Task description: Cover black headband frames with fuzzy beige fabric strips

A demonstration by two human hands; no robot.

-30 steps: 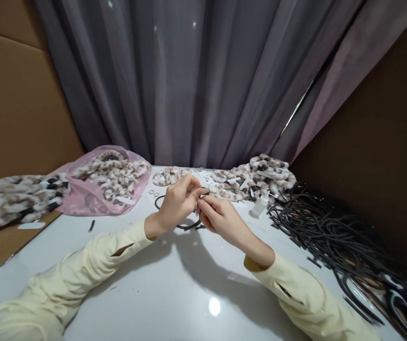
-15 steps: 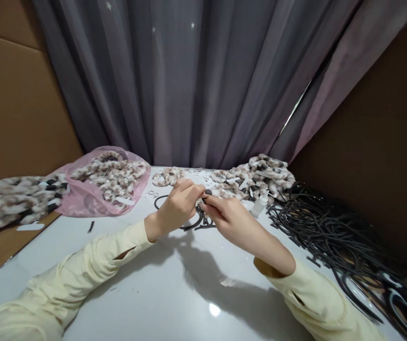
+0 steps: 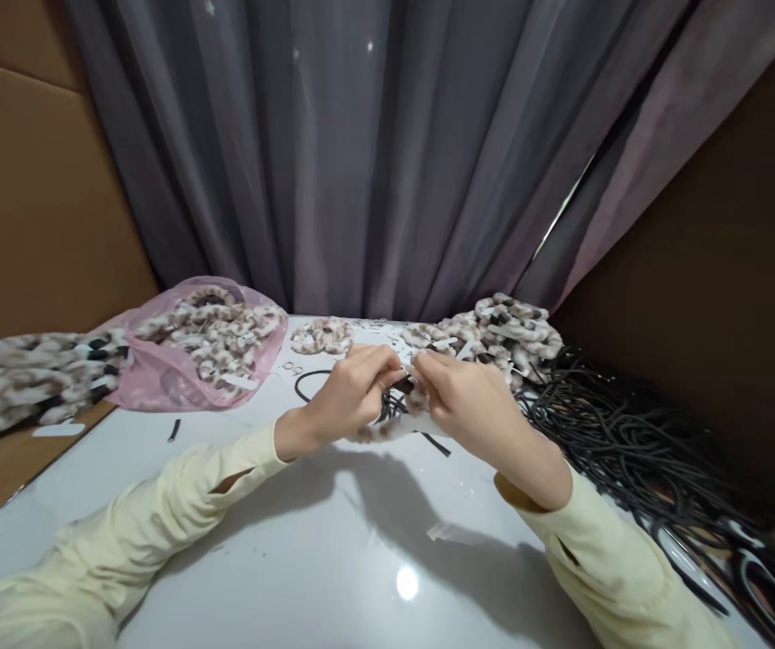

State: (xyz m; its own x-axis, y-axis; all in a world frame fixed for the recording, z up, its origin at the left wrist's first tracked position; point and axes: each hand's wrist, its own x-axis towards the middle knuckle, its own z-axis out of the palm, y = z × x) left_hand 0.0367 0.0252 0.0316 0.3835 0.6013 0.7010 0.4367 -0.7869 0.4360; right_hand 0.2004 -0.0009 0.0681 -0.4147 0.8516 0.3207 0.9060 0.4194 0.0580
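Over the middle of the table my left hand [image 3: 351,392] and my right hand [image 3: 472,401] meet with fingertips pinched close together. Between them is a fluffy brown-and-white band [image 3: 384,431], whose lower curve hangs below the fingers. A black part of it [image 3: 405,385] shows by the left fingertips, with a small pale bit at the pinch too small to name. My fingers cover most of the join. Behind and beneath the hands lie thin black cords [image 3: 305,388], partly hidden. One short cord end [image 3: 436,443] sticks out below the right hand.
A pink plastic bag [image 3: 150,383] of fluffy bands stands left, beside another bundle of bands [image 3: 15,379]. More bands with white tags [image 3: 519,329] are heaped at the back right. A large tangle of black cords [image 3: 617,442] covers the right side. A grey curtain [image 3: 333,162] hangs behind.
A fluffy band now hangs below my fingers, where only a small dark piece showed between them before. My right hand has shifted slightly right and now covers the small white bottle.
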